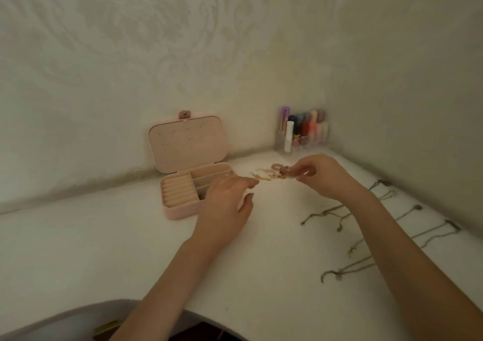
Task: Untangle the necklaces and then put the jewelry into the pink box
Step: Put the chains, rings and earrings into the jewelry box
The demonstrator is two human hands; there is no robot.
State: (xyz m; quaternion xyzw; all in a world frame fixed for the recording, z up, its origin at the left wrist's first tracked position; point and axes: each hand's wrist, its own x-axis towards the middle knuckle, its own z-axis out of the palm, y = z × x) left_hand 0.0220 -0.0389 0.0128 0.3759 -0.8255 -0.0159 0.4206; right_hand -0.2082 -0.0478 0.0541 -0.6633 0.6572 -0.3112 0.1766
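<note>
The pink box [180, 211] stands open on the white table, its lid [187, 143] leaning against the wall. A small heap of gold jewelry [269, 173] lies to the right of the box. My right hand [317, 176] pinches a piece at the heap's right end. My left hand [226, 202] hovers just right of the box with relaxed fingers, its fingertips near the heap's left end, holding nothing I can see. Several untangled necklaces [366, 236] lie stretched out side by side on the right of the table.
A clear organizer [303, 131] with coloured tubes and bottles stands in the back right corner. Patterned walls close the table at the back and right. The table's front edge curves just before my body.
</note>
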